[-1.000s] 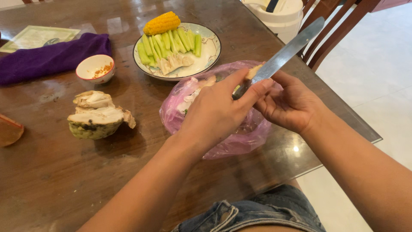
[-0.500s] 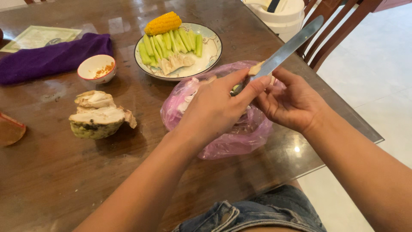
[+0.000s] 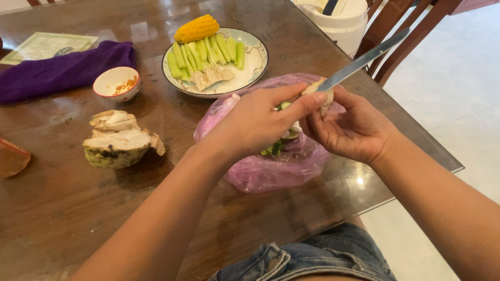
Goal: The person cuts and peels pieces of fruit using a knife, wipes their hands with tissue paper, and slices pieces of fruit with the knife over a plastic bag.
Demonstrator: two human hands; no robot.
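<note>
My left hand [image 3: 255, 125] hovers over an open pink plastic bag [image 3: 271, 171] and pinches a small pale piece of fruit [image 3: 314, 88] with thumb and forefinger. Green peel [image 3: 276, 148] hangs beneath that hand, above the bag. My right hand [image 3: 354, 130] grips a long metal knife [image 3: 364, 58]. Its handle is hidden in the palm. The blade points up and to the right, and it touches the pale piece at my left fingertips.
A plate [image 3: 255, 62] carries a corn cob [image 3: 197, 27], green sticks and pale slices. Nearby sit a small bowl [image 3: 115, 82], a purple cloth [image 3: 62, 70], a cut fruit half [image 3: 119, 140] and a white container [image 3: 338, 18]. The table edge [image 3: 442, 156] runs close on the right, by wooden chairs [image 3: 401, 36].
The knife blade has dropped to a flatter angle and turned edge-on. My left hand rolled slightly left, and green peel now shows under it.
</note>
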